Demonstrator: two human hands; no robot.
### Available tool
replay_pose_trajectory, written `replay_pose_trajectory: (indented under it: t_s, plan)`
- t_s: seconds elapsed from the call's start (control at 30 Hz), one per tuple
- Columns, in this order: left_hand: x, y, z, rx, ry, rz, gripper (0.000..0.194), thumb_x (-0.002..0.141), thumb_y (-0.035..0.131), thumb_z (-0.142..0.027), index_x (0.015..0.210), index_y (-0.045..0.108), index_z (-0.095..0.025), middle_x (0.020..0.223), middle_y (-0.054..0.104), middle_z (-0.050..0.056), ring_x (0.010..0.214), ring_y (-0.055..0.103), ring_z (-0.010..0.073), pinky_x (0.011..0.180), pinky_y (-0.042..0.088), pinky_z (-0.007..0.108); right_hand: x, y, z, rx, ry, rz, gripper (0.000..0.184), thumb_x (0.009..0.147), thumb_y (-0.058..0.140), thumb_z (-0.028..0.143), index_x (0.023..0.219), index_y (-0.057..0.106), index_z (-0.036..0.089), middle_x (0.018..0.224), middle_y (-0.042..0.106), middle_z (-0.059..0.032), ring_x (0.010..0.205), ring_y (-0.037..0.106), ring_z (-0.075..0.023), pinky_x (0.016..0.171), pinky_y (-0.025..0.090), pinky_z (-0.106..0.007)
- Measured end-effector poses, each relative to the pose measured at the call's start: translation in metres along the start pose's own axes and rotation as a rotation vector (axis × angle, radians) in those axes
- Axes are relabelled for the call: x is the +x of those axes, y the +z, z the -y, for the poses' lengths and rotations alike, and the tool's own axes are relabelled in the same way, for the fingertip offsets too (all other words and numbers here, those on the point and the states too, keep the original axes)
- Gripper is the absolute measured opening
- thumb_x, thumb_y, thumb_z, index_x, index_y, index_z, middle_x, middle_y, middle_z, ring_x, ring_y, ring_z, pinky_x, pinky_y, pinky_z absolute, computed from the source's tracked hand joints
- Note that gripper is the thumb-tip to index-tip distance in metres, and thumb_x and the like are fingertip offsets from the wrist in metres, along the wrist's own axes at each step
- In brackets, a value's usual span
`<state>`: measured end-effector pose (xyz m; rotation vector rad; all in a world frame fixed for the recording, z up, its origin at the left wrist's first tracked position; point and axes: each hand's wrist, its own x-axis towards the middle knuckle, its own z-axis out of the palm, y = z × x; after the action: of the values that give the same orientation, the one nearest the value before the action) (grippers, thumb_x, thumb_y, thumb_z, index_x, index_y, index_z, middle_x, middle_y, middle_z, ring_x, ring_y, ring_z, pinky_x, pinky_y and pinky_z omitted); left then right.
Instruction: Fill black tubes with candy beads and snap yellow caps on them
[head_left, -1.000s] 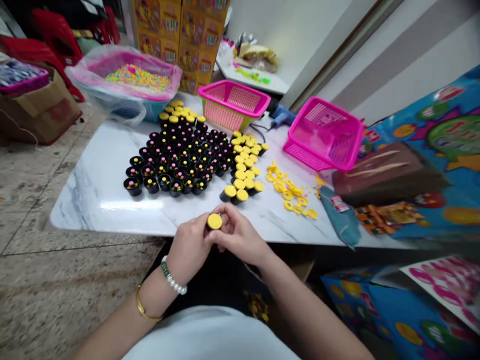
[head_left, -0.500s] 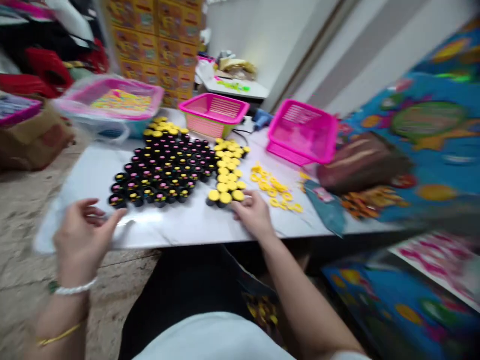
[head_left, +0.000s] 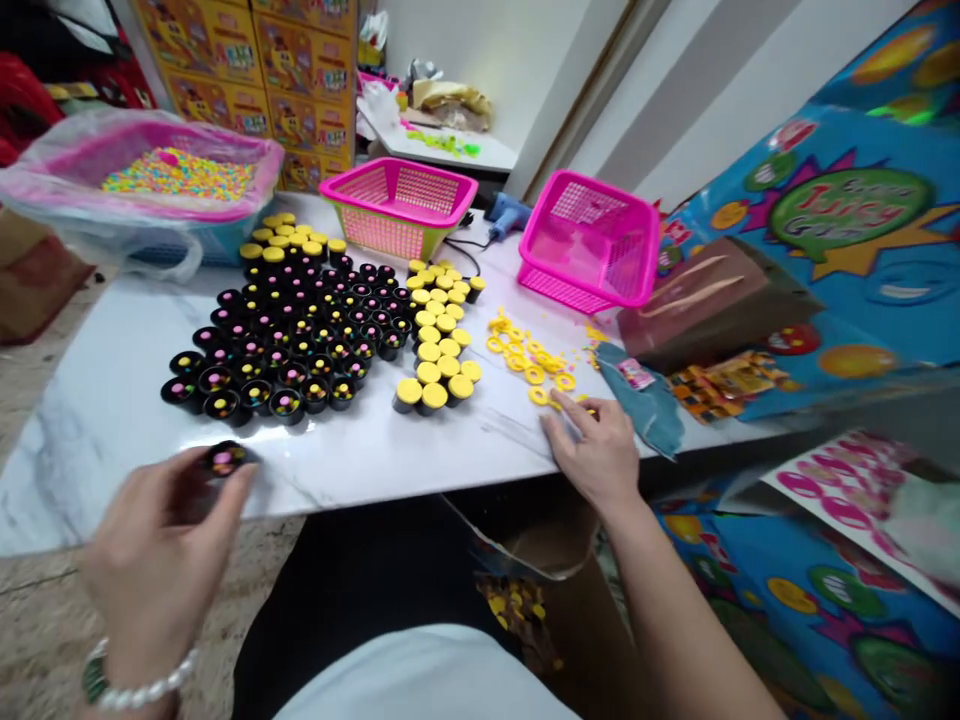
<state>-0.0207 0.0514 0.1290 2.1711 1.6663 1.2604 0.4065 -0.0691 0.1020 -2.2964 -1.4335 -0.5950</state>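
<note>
My left hand (head_left: 161, 545) is closed around a small black cup (head_left: 225, 458) with pink and yellow candy bits showing in its open top. It holds the cup at the table's front edge, just in front of a cluster of similar open cups (head_left: 255, 395). Over on the right, my right hand (head_left: 596, 450) rests at the near end of a scatter of yellow ring-shaped lids (head_left: 534, 375). Its thumb and forefinger are apart, and the fingertips touch the lids there. Between the hands stand black cups with yellow lids on (head_left: 431, 397), grouped in a column.
A plastic-lined basket of colourful candy beads (head_left: 180, 178) stands back left. Two pink baskets (head_left: 405, 200) (head_left: 592, 240) sit along the back, with a blue glue gun (head_left: 508, 215) between them. A brown bag (head_left: 697, 310) and a teal cloth (head_left: 645, 405) lie right.
The yellow-lidded cup from between my hands now stands with the lidded column. My left hand went left and took an open cup; my right hand moved right to the loose lids.
</note>
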Motion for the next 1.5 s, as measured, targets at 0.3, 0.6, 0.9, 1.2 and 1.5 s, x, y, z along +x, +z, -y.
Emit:
replay_pose_trajectory:
  t_s: [0.3, 0.6, 0.9, 1.2, 1.5]
  plan:
    - [-0.015, 0.056, -0.077, -0.302, 0.248, 0.355, 0.021, 0.085, 0.066, -0.023, 0.104, 0.059, -0.016, 0.089, 0.062, 0.004, 0.083, 0.059, 0.0182, 0.074, 0.049, 0.03, -0.03, -0.02, 0.067, 0.2, -0.388, 0.1, 0.046, 0.084, 0.066, 0.042, 0.122, 0.065, 0.018, 0.122, 0.058, -0.0179, 0.112, 0.054, -0.0339, 0.095, 0.047, -0.052]
    - [-0.011, 0.066, -0.077, -0.316, 0.272, 0.44, 0.018, 0.083, 0.066, -0.02, 0.099, 0.061, -0.016, 0.086, 0.062, 0.005, 0.083, 0.057, 0.0206, 0.074, 0.048, 0.033, -0.042, -0.046, 0.154, 1.046, -0.314, 0.347, 0.031, 0.089, 0.053, 0.01, 0.111, 0.07, 0.026, 0.089, 0.064, -0.0049, 0.078, 0.064, -0.0157, 0.068, 0.054, -0.028]
    - [-0.015, 0.066, -0.073, -0.31, 0.281, 0.458, 0.018, 0.085, 0.063, -0.026, 0.101, 0.061, -0.017, 0.087, 0.061, 0.006, 0.085, 0.055, 0.0212, 0.076, 0.047, 0.034, -0.019, -0.041, 0.166, 1.32, 0.389, 0.571, 0.02, 0.081, 0.067, 0.024, 0.098, 0.077, 0.025, 0.072, 0.067, -0.0014, 0.053, 0.06, -0.0119, 0.051, 0.051, -0.026]
    - [-0.015, 0.068, -0.074, -0.281, 0.288, 0.461, 0.016, 0.086, 0.061, -0.027, 0.098, 0.062, -0.016, 0.085, 0.06, 0.005, 0.083, 0.053, 0.0214, 0.073, 0.045, 0.034, -0.004, -0.045, 0.152, 1.682, 0.65, 0.879, 0.031, 0.07, 0.077, 0.044, 0.092, 0.078, 0.022, 0.086, 0.075, -0.0092, 0.074, 0.069, -0.0182, 0.056, 0.057, -0.025]
    - [-0.016, 0.067, -0.073, -0.252, 0.299, 0.477, 0.018, 0.087, 0.06, -0.029, 0.101, 0.061, -0.017, 0.086, 0.06, 0.005, 0.084, 0.053, 0.0213, 0.074, 0.046, 0.034, -0.007, -0.034, 0.163, 1.448, 0.676, 0.741, 0.036, 0.061, 0.087, 0.027, 0.095, 0.077, 0.025, 0.083, 0.073, -0.001, 0.056, 0.059, -0.0082, 0.053, 0.053, -0.021]
